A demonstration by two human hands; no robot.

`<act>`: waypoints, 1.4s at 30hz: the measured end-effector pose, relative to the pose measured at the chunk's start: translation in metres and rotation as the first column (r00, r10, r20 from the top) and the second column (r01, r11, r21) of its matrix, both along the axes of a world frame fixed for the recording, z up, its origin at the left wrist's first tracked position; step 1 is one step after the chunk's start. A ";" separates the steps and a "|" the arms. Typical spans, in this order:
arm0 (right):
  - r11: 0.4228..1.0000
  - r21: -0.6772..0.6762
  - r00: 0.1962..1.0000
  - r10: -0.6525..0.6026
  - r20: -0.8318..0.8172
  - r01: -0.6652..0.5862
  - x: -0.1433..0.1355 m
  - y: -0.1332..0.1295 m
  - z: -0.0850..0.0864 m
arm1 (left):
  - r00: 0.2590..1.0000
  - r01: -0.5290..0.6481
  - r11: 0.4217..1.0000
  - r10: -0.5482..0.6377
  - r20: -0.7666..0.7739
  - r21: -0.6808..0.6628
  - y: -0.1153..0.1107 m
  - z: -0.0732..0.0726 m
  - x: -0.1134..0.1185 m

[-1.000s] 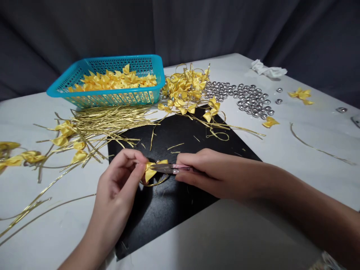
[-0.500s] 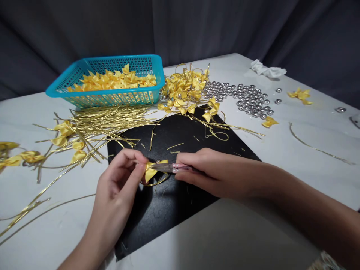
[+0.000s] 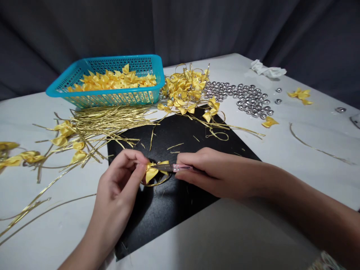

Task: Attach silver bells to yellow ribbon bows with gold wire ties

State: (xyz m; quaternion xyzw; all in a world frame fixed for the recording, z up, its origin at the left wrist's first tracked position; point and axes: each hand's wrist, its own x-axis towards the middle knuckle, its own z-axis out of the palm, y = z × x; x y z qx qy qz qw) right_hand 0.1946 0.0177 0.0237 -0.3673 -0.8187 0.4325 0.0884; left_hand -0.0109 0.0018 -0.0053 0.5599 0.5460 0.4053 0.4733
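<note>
My left hand pinches the end of a yellow ribbon bow between thumb and fingertips. A gold cord loop hangs below the bow, and a small round silver piece shows at its top. My right hand is closed round small pink-handled snips. Their dark pointed metal blades lie across the middle of the bow, pointing at my left fingertips. The exact spot where the tips meet the ribbon is hard to see. Both hands are over a black mat.
A blue basket of yellow bows stands at back left, with gold cords before it. Finished-looking bows with loops are heaped beside silver beads. Cord scraps lie on the mat. A white crumpled cloth sits at back right.
The snips' blades, slightly apart before, now look closer together. The bow and snips have shifted a little to the right; both hands stay almost in place.
</note>
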 end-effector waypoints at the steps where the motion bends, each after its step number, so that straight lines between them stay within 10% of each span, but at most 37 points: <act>1: 1.000 -0.004 1.000 0.001 0.001 -0.001 0.000 0.000 0.000 | 1.000 0.004 1.000 -0.004 -0.006 0.002 0.000 0.000 0.000; 42: 1.000 -0.021 1.000 -0.013 -0.020 0.012 -0.001 0.000 -0.001 | 1.000 0.002 1.000 -0.002 -0.019 0.010 -0.001 0.002 0.001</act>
